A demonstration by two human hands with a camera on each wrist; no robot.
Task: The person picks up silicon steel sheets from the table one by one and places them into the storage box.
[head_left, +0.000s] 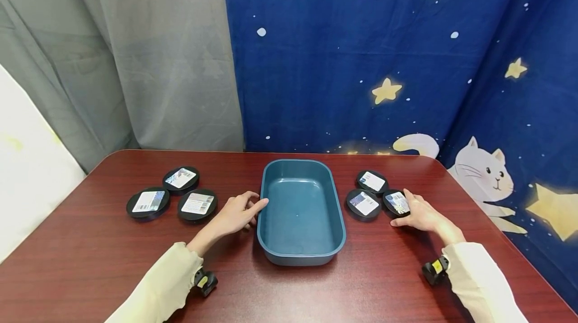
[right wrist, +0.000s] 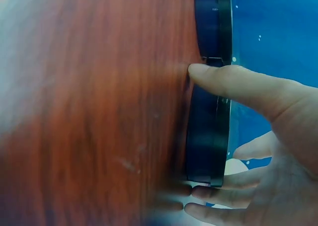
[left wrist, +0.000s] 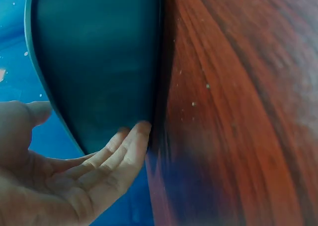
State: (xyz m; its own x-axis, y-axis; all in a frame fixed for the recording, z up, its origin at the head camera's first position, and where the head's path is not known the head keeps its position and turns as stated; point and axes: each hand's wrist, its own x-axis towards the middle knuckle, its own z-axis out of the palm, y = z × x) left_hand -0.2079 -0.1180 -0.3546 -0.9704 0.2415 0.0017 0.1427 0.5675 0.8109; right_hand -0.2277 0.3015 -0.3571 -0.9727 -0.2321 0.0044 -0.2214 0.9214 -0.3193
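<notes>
A blue-green rectangular tub (head_left: pixel 300 255) stands in the middle of the table. My left hand (head_left: pixel 238 212) is at its left side; the left wrist view shows the fingers (left wrist: pixel 114 161) extended against the outer wall, the thumb apart near the rim. On the right lie three flat round black containers with white labels. My right hand (head_left: pixel 422 212) spans the rightmost round black container (head_left: pixel 397 202), thumb (right wrist: pixel 213 79) on its near side and fingers around the opposite side. The container sits on the table. Its two neighbours are a front container (head_left: pixel 363 205) and a back container (head_left: pixel 372 181).
Three more labelled black round containers lie left of the tub: a left one (head_left: pixel 148 203), a back one (head_left: pixel 180 179) and a front one (head_left: pixel 197 205). The reddish-brown table (head_left: pixel 289 298) reaches back to grey and blue star-patterned curtains (head_left: pixel 316 62).
</notes>
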